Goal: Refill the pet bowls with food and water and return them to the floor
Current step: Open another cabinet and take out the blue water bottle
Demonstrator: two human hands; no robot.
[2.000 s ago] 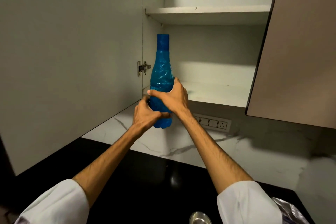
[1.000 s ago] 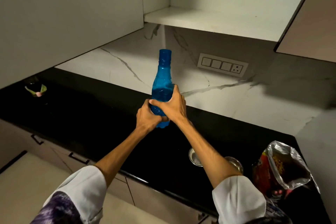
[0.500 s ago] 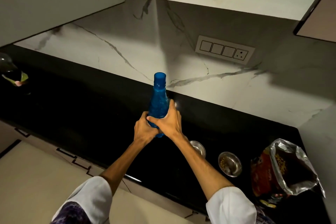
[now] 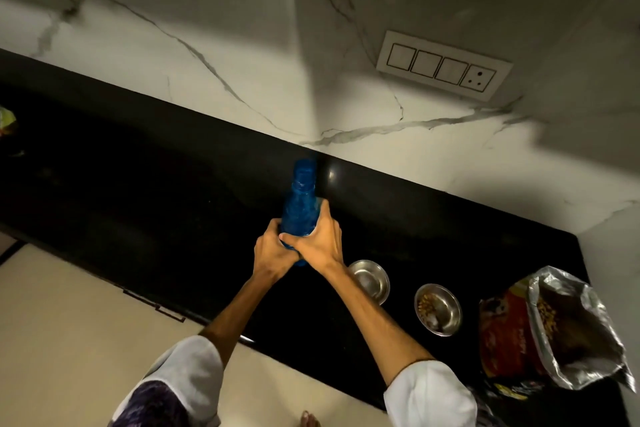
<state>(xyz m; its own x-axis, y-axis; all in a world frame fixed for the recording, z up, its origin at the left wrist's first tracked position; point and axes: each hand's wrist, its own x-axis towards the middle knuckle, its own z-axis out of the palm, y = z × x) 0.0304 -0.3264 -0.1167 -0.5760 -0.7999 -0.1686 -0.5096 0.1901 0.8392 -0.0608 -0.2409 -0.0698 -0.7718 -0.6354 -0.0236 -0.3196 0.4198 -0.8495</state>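
Black bench (image 4: 145,184), marble backsplash (image 4: 242,55), switch panel (image 4: 443,66). Both hands, left hand (image 4: 272,255) and right hand (image 4: 320,241), fingers gripping blue bottle (image 4: 299,208). Food bag (image 4: 550,329) print unreadable.

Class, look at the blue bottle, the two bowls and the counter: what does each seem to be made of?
Blue bottle: translucent, textured, probably plastic.
Empty bowl and bowl with kibble: silvery with bright reflections, likely stainless steel.
Counter: glossy black with a light glint, perhaps polished stone.
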